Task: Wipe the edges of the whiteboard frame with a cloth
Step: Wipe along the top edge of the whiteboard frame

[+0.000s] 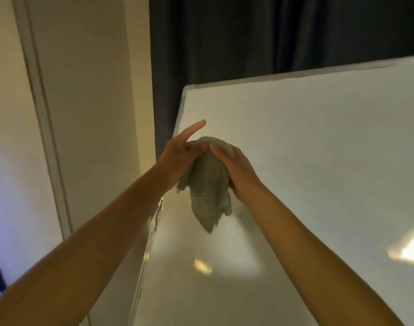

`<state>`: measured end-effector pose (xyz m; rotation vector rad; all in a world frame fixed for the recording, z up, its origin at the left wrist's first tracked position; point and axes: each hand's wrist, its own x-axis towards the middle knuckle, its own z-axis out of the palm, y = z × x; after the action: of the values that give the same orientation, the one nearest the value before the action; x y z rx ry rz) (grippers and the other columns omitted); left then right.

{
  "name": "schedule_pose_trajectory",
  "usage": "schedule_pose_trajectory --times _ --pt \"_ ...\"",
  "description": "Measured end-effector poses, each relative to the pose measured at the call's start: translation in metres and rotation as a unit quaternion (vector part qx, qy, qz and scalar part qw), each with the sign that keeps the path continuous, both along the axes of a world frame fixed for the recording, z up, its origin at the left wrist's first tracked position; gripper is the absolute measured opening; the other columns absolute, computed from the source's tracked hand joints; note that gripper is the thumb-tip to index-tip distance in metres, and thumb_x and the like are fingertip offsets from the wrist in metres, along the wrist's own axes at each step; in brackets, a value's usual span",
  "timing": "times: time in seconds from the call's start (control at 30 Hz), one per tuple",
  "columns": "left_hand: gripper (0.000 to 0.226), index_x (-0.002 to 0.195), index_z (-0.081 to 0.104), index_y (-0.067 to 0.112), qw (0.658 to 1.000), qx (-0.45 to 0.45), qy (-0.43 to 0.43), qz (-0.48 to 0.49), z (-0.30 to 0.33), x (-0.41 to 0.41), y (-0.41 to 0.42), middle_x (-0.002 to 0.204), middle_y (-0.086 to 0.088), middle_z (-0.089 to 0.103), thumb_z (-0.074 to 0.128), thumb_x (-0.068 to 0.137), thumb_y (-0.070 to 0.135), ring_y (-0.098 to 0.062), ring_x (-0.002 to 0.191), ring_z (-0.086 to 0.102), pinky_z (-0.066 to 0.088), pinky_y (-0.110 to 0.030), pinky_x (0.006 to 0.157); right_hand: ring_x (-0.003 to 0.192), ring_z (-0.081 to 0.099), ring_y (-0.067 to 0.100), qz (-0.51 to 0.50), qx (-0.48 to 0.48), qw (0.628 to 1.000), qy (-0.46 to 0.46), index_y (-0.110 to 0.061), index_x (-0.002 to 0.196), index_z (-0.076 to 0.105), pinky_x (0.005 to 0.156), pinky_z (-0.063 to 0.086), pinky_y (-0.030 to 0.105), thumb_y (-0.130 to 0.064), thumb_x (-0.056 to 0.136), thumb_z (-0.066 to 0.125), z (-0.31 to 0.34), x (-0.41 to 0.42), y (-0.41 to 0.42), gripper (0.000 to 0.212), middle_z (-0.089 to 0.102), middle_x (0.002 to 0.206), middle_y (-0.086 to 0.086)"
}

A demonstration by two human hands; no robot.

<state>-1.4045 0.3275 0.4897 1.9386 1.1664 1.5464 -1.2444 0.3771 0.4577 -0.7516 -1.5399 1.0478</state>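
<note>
Head view, frame centre: grey cloth [207, 184] bunched between both hands, left hand [181, 158] and right hand [236, 170] each gripping it, against whiteboard [295, 149] near its left frame edge [179, 114].

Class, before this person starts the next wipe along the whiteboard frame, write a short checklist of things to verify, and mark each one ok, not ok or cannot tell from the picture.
1. Cloth in hand: ok. The cloth is held between the left hand and the right hand.
2. Firm grip with both hands: cannot tell. The right hand wraps the cloth; the left hand pinches it with one finger pointing straight out.
3. Cloth on the frame edge: not ok. It hangs bunched in front of the whiteboard, beside the left frame edge.
4. Cloth folded to a flat pad: not ok, one end dangles.
5. Frame edge dirty: cannot tell.
</note>
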Motion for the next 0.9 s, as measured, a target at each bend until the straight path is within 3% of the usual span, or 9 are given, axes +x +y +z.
schedule_pose_trajectory --times 0.07,0.17,0.23,0.33,0.43,0.5,0.6,0.73,0.9 --pt "0.052 0.154 0.043 0.037 1.000 0.017 0.011 -0.016 0.001 -0.018 0.014 0.150 0.008 0.056 0.061 0.105 0.031 -0.015 0.129 0.061 0.050 -0.038 0.115 0.107 0.061 0.012 -0.047 0.026 0.998 0.014 -0.035 0.136 0.048 0.085 0.057 0.034 -0.058 0.078 0.077 0.009 -0.010 0.007 0.069 0.057 0.132 -0.007" --pt "0.036 0.144 0.048 0.034 0.992 -0.005 -0.098 -0.084 -0.003 -0.054 0.043 0.119 0.011 0.074 0.055 0.109 0.027 -0.015 0.109 0.073 0.062 -0.032 0.094 0.101 0.054 0.005 -0.086 0.071 0.994 0.020 -0.047 0.139 0.041 0.069 0.050 0.018 -0.033 0.079 0.083 0.029 -0.025 0.012 0.074 0.048 0.126 -0.015" --pt "0.032 0.136 0.056 0.035 0.974 -0.077 -0.170 -0.130 -0.005 -0.071 0.058 0.115 0.005 0.077 0.058 0.106 0.045 -0.018 0.107 0.076 0.064 -0.030 0.079 0.104 0.056 0.008 -0.082 0.106 0.991 0.010 -0.047 0.142 0.039 0.072 0.055 0.018 -0.021 0.078 0.083 0.043 -0.033 0.014 0.082 0.050 0.123 -0.017" --pt "0.058 0.126 0.071 0.034 0.954 -0.171 -0.141 -0.201 0.001 -0.074 0.072 0.122 0.000 0.078 0.058 0.086 0.075 -0.019 0.108 0.077 0.065 -0.034 0.080 0.111 0.056 0.010 -0.063 0.163 0.984 -0.042 -0.044 0.144 0.038 0.083 0.058 0.022 -0.012 0.075 0.083 0.058 -0.045 0.008 0.089 0.051 0.128 -0.012" --pt "0.048 0.103 0.085 0.037 0.950 -0.151 -0.141 -0.232 0.004 -0.069 0.090 0.110 0.002 0.082 0.069 0.078 0.075 -0.015 0.103 0.079 0.064 -0.028 0.080 0.117 0.053 0.008 -0.091 0.226 0.962 -0.123 -0.036 0.149 0.033 0.090 0.052 0.018 -0.006 0.075 0.083 0.064 -0.057 0.009 0.095 0.048 0.136 -0.007" --pt "0.029 0.096 0.087 0.037 0.952 -0.130 -0.164 -0.223 0.007 -0.070 0.097 0.107 0.001 0.083 0.075 0.085 0.061 -0.015 0.099 0.080 0.063 -0.025 0.078 0.119 0.052 0.007 -0.106 0.233 0.958 -0.132 -0.034 0.152 0.030 0.093 0.049 0.017 -0.011 0.075 0.085 0.063 -0.059 0.016 0.097 0.045 0.141 -0.003" --pt "0.020 0.109 0.083 0.029 0.949 -0.081 -0.193 -0.234 0.012 -0.073 0.112 0.115 -0.004 0.081 0.073 0.095 0.039 -0.021 0.107 0.078 0.063 -0.030 0.084 0.109 0.058 -0.004 -0.117 0.173 0.975 -0.071 -0.038 0.150 0.030 0.085 0.053 0.014 -0.036 0.075 0.087 0.054 -0.058 0.026 0.094 0.051 0.135 -0.010" --pt "0.018 0.118 0.072 0.026 0.965 -0.023 -0.180 -0.189 0.029 -0.062 0.121 0.111 -0.002 0.080 0.067 0.103 0.018 -0.021 0.104 0.078 0.063 -0.036 0.088 0.116 0.064 0.017 -0.066 0.074 0.995 0.025 -0.031 0.149 0.038 0.100 0.053 0.044 -0.065 0.071 0.077 0.051 -0.052 0.046 0.094 0.060 0.136 -0.002" --pt "0.013 0.108 0.070 0.027 0.978 0.037 -0.177 -0.106 0.042 -0.055 0.133 0.089 0.014 0.078 0.068 0.102 0.016 0.001 0.077 0.077 0.058 -0.014 0.065 0.122 0.054 0.013 -0.128 0.139 0.977 -0.101 -0.034 0.154 0.025 0.094 0.050 0.029 -0.062 0.077 0.075 0.081 -0.053 0.071 0.095 0.046 0.148 -0.006"
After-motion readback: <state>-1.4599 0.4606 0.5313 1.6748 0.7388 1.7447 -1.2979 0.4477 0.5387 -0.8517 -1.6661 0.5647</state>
